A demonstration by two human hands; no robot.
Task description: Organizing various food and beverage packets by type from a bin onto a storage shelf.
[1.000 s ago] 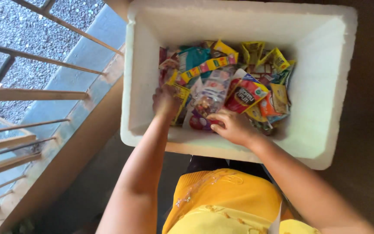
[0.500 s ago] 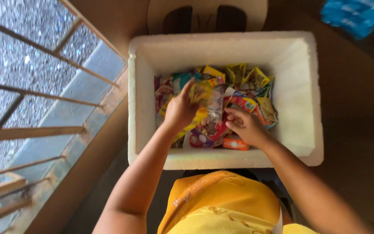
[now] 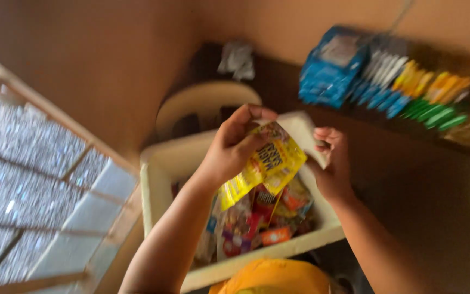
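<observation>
My left hand (image 3: 234, 146) is raised above a white foam box (image 3: 161, 163) and grips a strip of yellow snack packets (image 3: 265, 166) by its top end, the strip hanging down toward the box. To the right of the strip my right hand (image 3: 333, 163) has its fingers curled near the strip's upper edge; whether it touches the strip is unclear. Several colourful packets (image 3: 257, 223) lie loose inside the box. The view is blurred.
A shelf at the upper right carries a blue pack (image 3: 327, 68) and rows of blue, yellow and green sachets (image 3: 425, 95). A round pale chair back (image 3: 202, 103) stands behind the box. A wooden railing (image 3: 55, 163) runs along the left.
Both hands have lifted out of the box, the left one bringing up a yellow packet strip. The view has swung upward, and the shelf of sachets now shows.
</observation>
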